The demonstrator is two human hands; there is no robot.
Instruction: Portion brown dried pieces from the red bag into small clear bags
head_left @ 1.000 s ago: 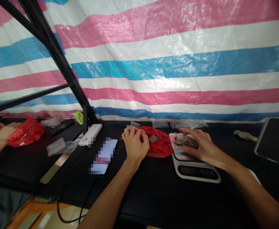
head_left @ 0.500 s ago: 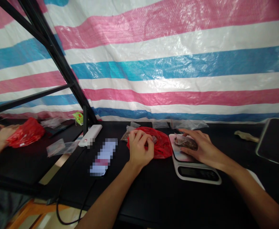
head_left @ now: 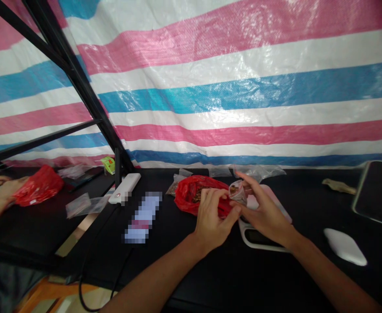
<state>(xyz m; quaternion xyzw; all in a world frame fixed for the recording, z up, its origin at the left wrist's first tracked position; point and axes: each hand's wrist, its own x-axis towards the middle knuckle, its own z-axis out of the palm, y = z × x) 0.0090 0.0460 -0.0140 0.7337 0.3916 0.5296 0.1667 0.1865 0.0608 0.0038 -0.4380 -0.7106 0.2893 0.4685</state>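
Observation:
My right hand [head_left: 266, 213] grips a small clear plastic bag [head_left: 239, 194] with brown bits in it, above the kitchen scale [head_left: 279, 202]. The bag's round mouth is turned toward me and to the left. My left hand [head_left: 214, 217] is beside that mouth, its fingers curled and its thumb reaching the bag's lower side; what the fingers hold, if anything, is hidden. Under and behind my left hand lies an open red plastic bag [head_left: 186, 193] with brown dried pieces inside. My right hand covers part of the scale and its display.
Left of the red bag lie a phone [head_left: 143, 217] and a white power bank [head_left: 125, 188]. A white mouse [head_left: 345, 246] and a dark tablet-like device [head_left: 378, 193] are at right. Flat clear bags [head_left: 263, 172] lie along the striped sheet. Another person's hands [head_left: 5, 191] work at far left.
My right hand has lifted the small bag off the scale and tilted its mouth up. My left hand has moved right from the red bag to it, baring the brown pieces.

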